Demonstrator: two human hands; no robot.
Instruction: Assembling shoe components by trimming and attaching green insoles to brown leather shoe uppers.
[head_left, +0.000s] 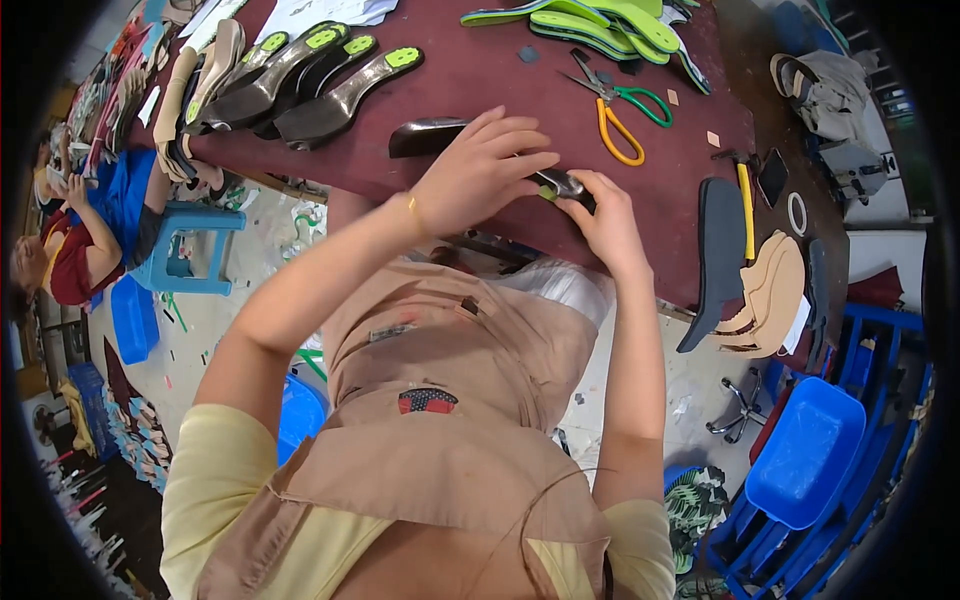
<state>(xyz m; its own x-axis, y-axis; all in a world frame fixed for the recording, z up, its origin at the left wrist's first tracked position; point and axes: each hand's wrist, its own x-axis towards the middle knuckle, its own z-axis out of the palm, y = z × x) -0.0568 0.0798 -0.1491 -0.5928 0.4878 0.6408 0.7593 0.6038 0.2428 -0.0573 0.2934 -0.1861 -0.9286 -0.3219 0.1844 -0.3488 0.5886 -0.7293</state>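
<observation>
Pinching the dark sole by its heel at the near edge of the worktop was your right hand; your left hand stretched over it, its grip impossible to tell.

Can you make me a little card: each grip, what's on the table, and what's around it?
Left grip: open over the shiny dark shoe sole, touch unclear
Right grip: pinching its heel end
Surface: dark red table
Upper left: dark soles with green heel pads
Top: bright green insoles
Tool: orange-and-green-handled scissors
Floor: blue stool
</observation>
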